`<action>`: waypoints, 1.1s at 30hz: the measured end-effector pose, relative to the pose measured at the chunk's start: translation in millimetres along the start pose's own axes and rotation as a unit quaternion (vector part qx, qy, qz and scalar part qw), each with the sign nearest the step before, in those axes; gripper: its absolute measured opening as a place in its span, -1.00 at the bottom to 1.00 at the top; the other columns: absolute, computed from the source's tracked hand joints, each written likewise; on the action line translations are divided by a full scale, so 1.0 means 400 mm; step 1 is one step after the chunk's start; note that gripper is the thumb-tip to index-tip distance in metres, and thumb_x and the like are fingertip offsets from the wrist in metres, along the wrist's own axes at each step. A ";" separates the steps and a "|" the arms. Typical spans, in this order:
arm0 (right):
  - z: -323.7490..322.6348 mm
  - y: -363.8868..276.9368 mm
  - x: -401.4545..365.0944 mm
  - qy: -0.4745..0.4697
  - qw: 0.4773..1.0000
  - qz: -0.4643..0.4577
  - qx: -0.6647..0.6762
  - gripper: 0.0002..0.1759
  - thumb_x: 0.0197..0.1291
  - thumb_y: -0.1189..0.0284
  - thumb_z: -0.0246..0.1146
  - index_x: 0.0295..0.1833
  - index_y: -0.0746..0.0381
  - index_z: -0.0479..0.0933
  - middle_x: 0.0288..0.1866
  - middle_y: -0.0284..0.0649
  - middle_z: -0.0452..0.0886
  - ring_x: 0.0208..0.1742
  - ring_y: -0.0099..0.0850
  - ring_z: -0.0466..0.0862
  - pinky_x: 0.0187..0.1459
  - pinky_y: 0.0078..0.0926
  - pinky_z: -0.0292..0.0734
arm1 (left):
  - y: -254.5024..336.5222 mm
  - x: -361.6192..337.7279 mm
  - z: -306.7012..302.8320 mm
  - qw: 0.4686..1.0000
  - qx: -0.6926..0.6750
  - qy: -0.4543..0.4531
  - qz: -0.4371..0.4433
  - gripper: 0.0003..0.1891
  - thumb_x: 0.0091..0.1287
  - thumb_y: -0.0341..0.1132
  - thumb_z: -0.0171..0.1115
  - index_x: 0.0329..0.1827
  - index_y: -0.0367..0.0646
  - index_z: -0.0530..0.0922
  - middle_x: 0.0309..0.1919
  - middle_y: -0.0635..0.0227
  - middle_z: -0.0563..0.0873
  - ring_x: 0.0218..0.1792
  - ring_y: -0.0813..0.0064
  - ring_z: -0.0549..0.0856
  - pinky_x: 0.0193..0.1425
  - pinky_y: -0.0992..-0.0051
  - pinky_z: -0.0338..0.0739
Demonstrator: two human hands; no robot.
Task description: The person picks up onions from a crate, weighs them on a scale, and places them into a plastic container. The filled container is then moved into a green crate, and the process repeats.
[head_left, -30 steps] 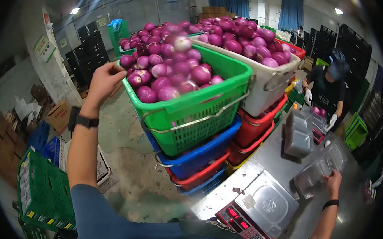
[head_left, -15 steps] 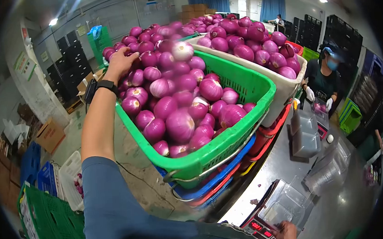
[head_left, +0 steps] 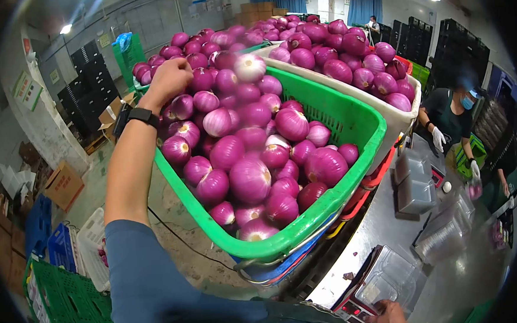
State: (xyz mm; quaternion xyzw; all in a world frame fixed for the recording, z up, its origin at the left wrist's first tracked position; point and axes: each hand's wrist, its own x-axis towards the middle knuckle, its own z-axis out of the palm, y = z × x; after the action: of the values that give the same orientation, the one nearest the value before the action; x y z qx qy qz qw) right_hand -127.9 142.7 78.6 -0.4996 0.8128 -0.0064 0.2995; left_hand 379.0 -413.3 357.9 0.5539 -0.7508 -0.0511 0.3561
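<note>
My left hand point(head_left: 170, 80) is curled over the onions at the far left of a green plastic basket point(head_left: 249, 248). Its fingertips point down out of sight, so whatever they hold is hidden. Peeled red onions point(head_left: 250, 178) fill the basket, one of them whitish point(head_left: 250, 68). At the bottom right, my right hand point(head_left: 392, 315) pinches the near corner of a clear plastic box point(head_left: 390, 275). That box sits on a digital scale point(head_left: 352, 311) with a lit red display, partly covered by my hand.
More onions fill a white crate point(head_left: 348, 85) behind the basket. Clear containers point(head_left: 415, 181) stand on the metal table point(head_left: 449, 280). A gloved co-worker point(head_left: 454, 114) stands across it, at the right. Green crates point(head_left: 72, 303) are stacked at lower left, and a cable point(head_left: 183, 240) lies on the floor.
My left hand has curled its fingers in from a spread reach over the onions. My right hand stays at the box. The co-worker's hands have moved away from a container, apart.
</note>
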 end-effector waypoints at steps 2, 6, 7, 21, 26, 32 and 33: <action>0.029 0.010 0.002 0.013 1.000 0.007 0.024 -0.42 0.08 0.13 0.53 0.15 0.25 0.67 -0.02 0.09 0.78 0.03 0.00 0.78 0.08 -0.15 0.68 | 0.040 -0.038 -0.004 0.981 0.137 -0.072 0.117 -0.76 0.12 -0.31 0.34 -0.15 -0.16 0.72 -0.16 0.13 0.82 -0.12 0.12 0.79 -0.03 0.19 0.63; 0.036 0.025 0.014 0.007 0.997 0.003 0.077 -0.45 0.08 0.21 0.51 0.15 0.27 0.67 -0.03 0.08 0.79 0.02 -0.04 0.79 0.08 -0.18 0.67 | 0.082 -0.092 0.054 0.867 0.446 -0.136 0.177 -0.62 0.17 -0.27 0.36 0.10 0.10 0.70 -0.18 0.16 0.81 -0.08 0.06 0.80 -0.04 0.10 0.68; 0.038 0.030 0.017 0.007 0.997 0.000 0.080 -0.45 0.08 0.22 0.51 0.15 0.27 0.67 -0.03 0.08 0.79 0.02 -0.05 0.79 0.08 -0.19 0.67 | 0.079 -0.091 0.078 0.862 0.460 -0.135 0.165 -0.63 0.18 -0.24 0.37 0.09 0.12 0.70 -0.18 0.17 0.81 -0.09 0.07 0.80 -0.05 0.09 0.68; 0.087 0.077 0.052 0.028 0.976 0.054 0.210 -0.44 -0.20 0.32 0.70 -0.10 0.45 0.72 -0.30 -0.10 0.80 -0.28 -0.38 0.77 -0.12 -0.39 0.69 | 0.187 0.044 0.050 0.976 -0.020 -0.203 0.075 -0.25 0.17 0.08 0.57 0.31 -0.26 0.64 0.17 0.08 0.75 0.21 0.26 0.69 0.32 0.30 0.54; 0.117 0.110 0.062 0.072 0.980 0.003 0.183 -0.46 -0.18 0.31 0.70 -0.11 0.44 0.72 -0.29 -0.09 0.80 -0.29 -0.36 0.77 -0.13 -0.40 0.69 | 0.244 0.098 0.122 0.966 0.095 -0.242 -0.001 -0.11 0.16 0.21 0.55 0.42 -0.27 0.55 0.35 0.07 0.63 0.34 0.24 0.60 0.40 0.28 0.47; 0.145 0.141 0.059 0.103 0.969 -0.005 0.224 -0.47 -0.17 0.33 0.70 -0.12 0.42 0.72 -0.27 -0.05 0.80 -0.26 -0.35 0.79 -0.10 -0.39 0.71 | 0.285 0.153 0.114 0.922 0.123 -0.363 -0.060 -0.19 0.16 0.23 0.54 0.40 -0.07 0.62 0.35 0.18 0.65 0.36 0.27 0.59 0.44 0.35 0.42; 0.144 0.138 0.056 0.104 0.969 0.002 0.226 -0.48 -0.17 0.33 0.69 -0.12 0.42 0.72 -0.27 -0.05 0.80 -0.26 -0.34 0.79 -0.10 -0.39 0.71 | 0.229 0.205 0.135 0.913 0.101 -0.389 -0.066 -0.21 0.11 0.21 0.59 0.35 -0.04 0.67 0.34 0.26 0.67 0.33 0.37 0.59 0.46 0.32 0.40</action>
State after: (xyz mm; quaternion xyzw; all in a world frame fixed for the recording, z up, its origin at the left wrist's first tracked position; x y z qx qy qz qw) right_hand -151.4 168.9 3.5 -0.4140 0.8180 -0.2413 0.3182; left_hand 263.5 -466.7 400.1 0.5714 -0.7930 -0.2099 -0.0262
